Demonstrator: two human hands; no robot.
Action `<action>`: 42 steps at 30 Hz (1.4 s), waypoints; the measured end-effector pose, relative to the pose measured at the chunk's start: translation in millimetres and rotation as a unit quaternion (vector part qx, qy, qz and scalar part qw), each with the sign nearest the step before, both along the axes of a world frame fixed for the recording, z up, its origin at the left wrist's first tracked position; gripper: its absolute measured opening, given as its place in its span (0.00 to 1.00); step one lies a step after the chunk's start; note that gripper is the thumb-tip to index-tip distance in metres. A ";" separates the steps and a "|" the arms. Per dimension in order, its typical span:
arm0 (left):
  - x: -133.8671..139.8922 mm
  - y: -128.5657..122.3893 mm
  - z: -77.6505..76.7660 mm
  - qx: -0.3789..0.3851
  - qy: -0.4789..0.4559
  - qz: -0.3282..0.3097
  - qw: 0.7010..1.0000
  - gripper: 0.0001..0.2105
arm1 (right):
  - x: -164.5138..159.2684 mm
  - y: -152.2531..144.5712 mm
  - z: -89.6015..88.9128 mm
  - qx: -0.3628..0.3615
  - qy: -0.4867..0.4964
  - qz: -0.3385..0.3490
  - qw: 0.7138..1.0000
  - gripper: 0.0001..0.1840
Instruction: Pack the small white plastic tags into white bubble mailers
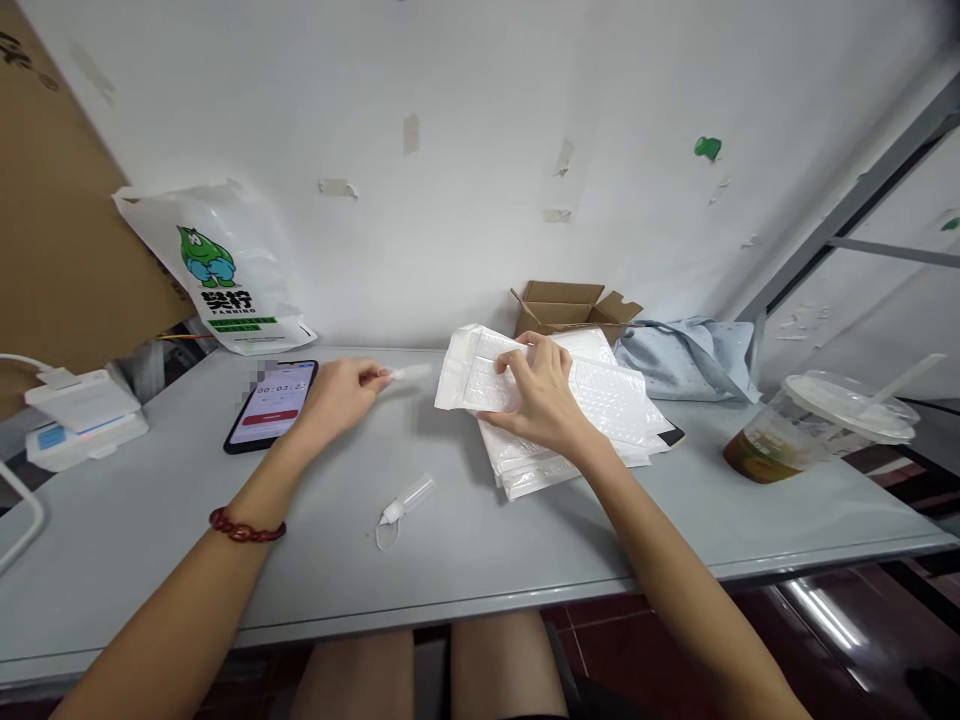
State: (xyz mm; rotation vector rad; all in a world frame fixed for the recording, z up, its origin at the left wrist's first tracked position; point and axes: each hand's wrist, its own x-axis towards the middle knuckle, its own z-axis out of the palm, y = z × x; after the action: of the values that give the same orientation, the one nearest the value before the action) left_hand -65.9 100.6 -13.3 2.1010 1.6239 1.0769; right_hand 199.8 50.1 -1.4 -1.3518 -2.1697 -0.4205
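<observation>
My left hand (346, 392) is closed, pinching one end of a slim whitish tube-like item (411, 371) just above the table; it is blurred, so its exact kind is unclear. With thumb and fingers, my right hand (536, 395) grips a white bubble mailer (480, 368) near its flap end. Its left end is lifted over a stack of similar white mailers (525, 472). Whether the mailer's mouth is open I cannot tell. Between my arms lies a small clear vial (409, 500) with a white tip and a thin loop.
A phone (274, 405) showing a timer lies beside my left wrist. White chargers (86, 415) and a printed plastic bag (225, 265) are at the left. Behind the mailers are an open cardboard box (562, 305) and a light blue cloth (686, 355). A lidded drink cup (810, 430) leans at the right.
</observation>
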 end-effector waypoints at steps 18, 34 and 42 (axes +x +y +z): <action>17.4 -17.1 10.9 0.025 -0.110 -0.093 0.989 0.11 | -0.6 -1.1 0.6 -0.014 -0.017 0.009 1.000 0.20; 21.6 -21.3 12.4 -0.011 -0.117 -0.158 0.980 0.09 | 0.0 1.5 -2.7 0.044 0.013 0.017 0.999 0.28; 20.3 -19.9 9.4 0.024 -0.075 -0.170 0.982 0.09 | -1.5 -0.3 -1.8 0.030 0.002 0.025 0.999 0.31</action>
State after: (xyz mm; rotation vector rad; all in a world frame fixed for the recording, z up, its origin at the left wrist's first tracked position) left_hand -45.7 80.7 -3.9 2.1651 1.1280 1.1337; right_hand 198.3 49.9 -3.2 -1.2627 -2.1652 -0.4596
